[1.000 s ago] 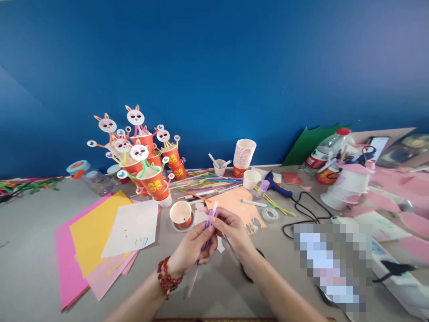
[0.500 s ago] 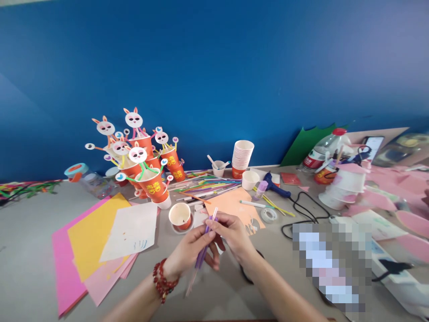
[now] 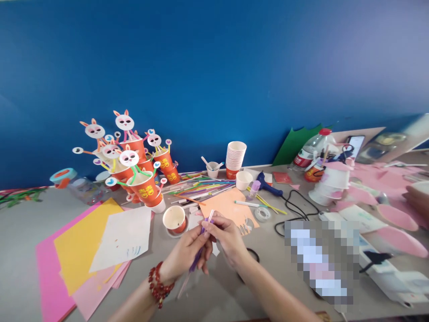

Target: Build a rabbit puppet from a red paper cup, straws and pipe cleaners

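Observation:
My left hand [image 3: 185,249], with red beads on its wrist, is closed around a purple fuzzy strip [image 3: 195,263] that looks like a pipe cleaner. A thin pale straw [image 3: 182,286] runs along it and sticks out above and below the fingers. My right hand [image 3: 226,235] pinches the upper end of the same straw and purple strip. Just beyond my hands, a paper cup [image 3: 174,218] stands by an orange paper sheet [image 3: 231,206] with cut edges. Fingers hide how strip and straw are joined.
Rabbit-faced orange cups [image 3: 145,192] stand at the left behind coloured paper sheets [image 3: 75,243]. A straw pile [image 3: 201,184], stacked cups [image 3: 236,156] and a blue glue gun [image 3: 268,185] lie farther back. Another person's hand [image 3: 418,197] shows at the right edge.
The view has swung slightly, so most things sit farther left. Both hands still hold the straw and purple strip together. Another person's hand has come into view at the right edge.

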`<state>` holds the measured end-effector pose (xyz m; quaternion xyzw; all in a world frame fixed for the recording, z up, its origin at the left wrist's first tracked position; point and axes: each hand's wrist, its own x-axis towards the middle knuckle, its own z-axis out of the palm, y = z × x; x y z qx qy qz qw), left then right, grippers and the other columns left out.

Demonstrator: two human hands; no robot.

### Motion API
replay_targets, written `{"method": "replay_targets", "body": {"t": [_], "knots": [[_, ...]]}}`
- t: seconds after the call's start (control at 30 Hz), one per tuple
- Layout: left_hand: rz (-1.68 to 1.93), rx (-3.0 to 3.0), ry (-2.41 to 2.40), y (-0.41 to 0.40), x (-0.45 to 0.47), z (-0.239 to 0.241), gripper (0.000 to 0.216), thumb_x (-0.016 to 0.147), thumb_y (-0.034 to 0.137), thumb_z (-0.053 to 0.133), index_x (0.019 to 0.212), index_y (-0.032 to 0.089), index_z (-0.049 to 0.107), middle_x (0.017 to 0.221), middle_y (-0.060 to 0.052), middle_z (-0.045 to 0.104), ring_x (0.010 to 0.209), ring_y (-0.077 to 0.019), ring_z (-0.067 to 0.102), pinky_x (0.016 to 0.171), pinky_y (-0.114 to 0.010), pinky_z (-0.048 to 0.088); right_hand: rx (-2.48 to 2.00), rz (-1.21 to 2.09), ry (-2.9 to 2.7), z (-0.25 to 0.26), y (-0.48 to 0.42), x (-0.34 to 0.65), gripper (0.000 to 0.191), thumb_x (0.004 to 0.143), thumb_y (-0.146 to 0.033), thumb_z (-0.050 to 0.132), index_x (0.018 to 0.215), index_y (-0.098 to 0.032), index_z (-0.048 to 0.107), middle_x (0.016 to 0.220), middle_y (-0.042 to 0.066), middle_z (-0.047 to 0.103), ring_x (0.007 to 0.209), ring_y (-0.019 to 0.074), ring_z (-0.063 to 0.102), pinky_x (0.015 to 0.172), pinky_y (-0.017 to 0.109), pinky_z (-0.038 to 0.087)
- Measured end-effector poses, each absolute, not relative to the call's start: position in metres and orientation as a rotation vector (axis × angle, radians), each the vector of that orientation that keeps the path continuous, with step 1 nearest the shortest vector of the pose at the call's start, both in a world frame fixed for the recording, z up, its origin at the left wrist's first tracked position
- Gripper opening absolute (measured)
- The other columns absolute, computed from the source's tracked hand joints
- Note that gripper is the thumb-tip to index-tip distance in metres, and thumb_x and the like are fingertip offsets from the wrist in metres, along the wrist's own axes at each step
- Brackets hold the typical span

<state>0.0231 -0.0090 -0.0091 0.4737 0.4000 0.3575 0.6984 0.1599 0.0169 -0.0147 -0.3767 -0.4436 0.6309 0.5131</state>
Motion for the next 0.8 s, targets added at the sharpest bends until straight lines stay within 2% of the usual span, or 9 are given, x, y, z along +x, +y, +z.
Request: {"method": "replay_targets", "body": {"t": [0.13,0.23,0.33,0.53,0.67,0.8], "knots": [[0.781,1.059,0.878,-0.01,0.024,-0.012,0.036,0.094,0.052,0.051,0.093,0.017,0.053,0.066,-0.002,0.067,0.04,-0.0105,0.06,0.038,-0.017,0.046,-0.918,1.516,-1.07,-0.018,0.015,0.16,0.03,0.073,-0.046,0.079,0.065,-0.018,0.074,0.07,-0.001,0.052,0.064,0.0126,0.051,0.056,0.023,0.042],[0.772,1.079,0.902,-0.012,0.026,-0.013,0.037,0.094,0.052,0.05,0.088,0.016,0.053,0.06,0.0,0.065,0.032,-0.0071,0.052,0.032,-0.014,0.035,-0.921,1.535,-1.076,-0.02,0.014,0.161,0.031,0.074,-0.046,0.079,0.065,-0.017,0.073,0.071,-0.001,0.054,0.064,0.0128,0.052,0.057,0.024,0.042],[0.773,1.087,0.932,-0.015,0.027,-0.015,0.038,0.094,0.052,0.049,0.083,0.017,0.052,0.055,0.002,0.062,0.028,-0.0041,0.043,0.03,-0.013,0.03,-0.916,1.491,-1.131,-0.022,0.014,0.163,0.028,0.076,-0.044,0.078,0.068,-0.017,0.075,0.072,0.0,0.056,0.071,0.0144,0.054,0.065,0.025,0.043],[0.775,1.05,0.92,-0.019,0.028,-0.021,0.039,0.093,0.054,0.05,0.079,0.018,0.052,0.051,0.004,0.059,0.027,-0.0025,0.035,0.031,-0.014,0.027,-0.953,1.409,-1.245,-0.027,0.014,0.167,0.032,0.078,-0.048,0.075,0.068,-0.017,0.073,0.071,0.0,0.056,0.068,0.0142,0.054,0.063,0.026,0.043],[0.76,1.03,0.96,-0.022,0.026,-0.022,0.04,0.091,0.057,0.051,0.082,0.018,0.052,0.052,0.003,0.061,0.029,-0.0051,0.044,0.033,-0.016,0.03,-0.946,1.342,-1.337,-0.033,0.01,0.168,0.037,0.081,-0.053,0.071,0.073,-0.017,0.071,0.071,0.0,0.058,0.066,0.0142,0.055,0.065,0.026,0.045],[0.804,0.992,0.949,-0.02,0.018,-0.024,0.039,0.091,0.056,0.053,0.085,0.018,0.052,0.056,0.001,0.065,0.035,-0.0079,0.053,0.038,-0.017,0.036,-1.02,1.224,-1.517,-0.039,0.007,0.185,0.031,0.088,-0.047,0.064,0.09,-0.017,0.073,0.081,0.003,0.064,0.068,0.0151,0.058,0.063,0.026,0.046]]}}
